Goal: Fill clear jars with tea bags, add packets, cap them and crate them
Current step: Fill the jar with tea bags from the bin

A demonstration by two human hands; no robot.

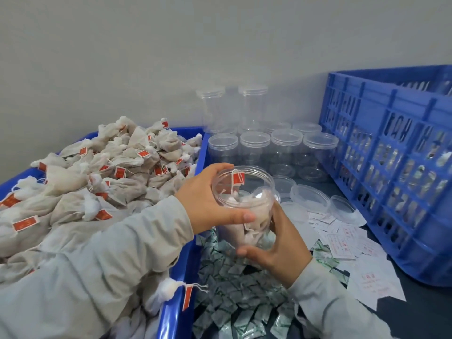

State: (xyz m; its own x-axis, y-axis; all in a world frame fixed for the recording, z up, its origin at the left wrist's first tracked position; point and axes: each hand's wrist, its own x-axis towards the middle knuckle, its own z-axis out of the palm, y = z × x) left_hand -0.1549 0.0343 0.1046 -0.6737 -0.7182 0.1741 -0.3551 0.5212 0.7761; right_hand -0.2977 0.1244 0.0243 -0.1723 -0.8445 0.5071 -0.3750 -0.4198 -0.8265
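Holding the clear plastic jar (244, 206) between them, both hands keep it above the counter, in front of the person. The left hand (208, 204) has its grip curled around the upper part of the jar, with the thumb across the front wall. The right hand (276, 250) has its grip clamped on the lower part, the thumb under the base. The jar is open at the top and tilted toward the camera. Inside it lie several pale tea bags, and one red paper tag (238, 178) hangs at the rim.

To the left stands a blue plastic bin (182, 272) heaped with pale tea bags with red tags (97, 182). Under the jar a pile of small green-and-silver packets (234, 289) lies on the dark counter (425, 314), and white paper slips with red print (342, 243) lie beside them. Behind, empty clear capped jars (254, 148) stand in rows, near loose clear lids (309, 198). A large blue slotted crate (391, 167) stands at the right.
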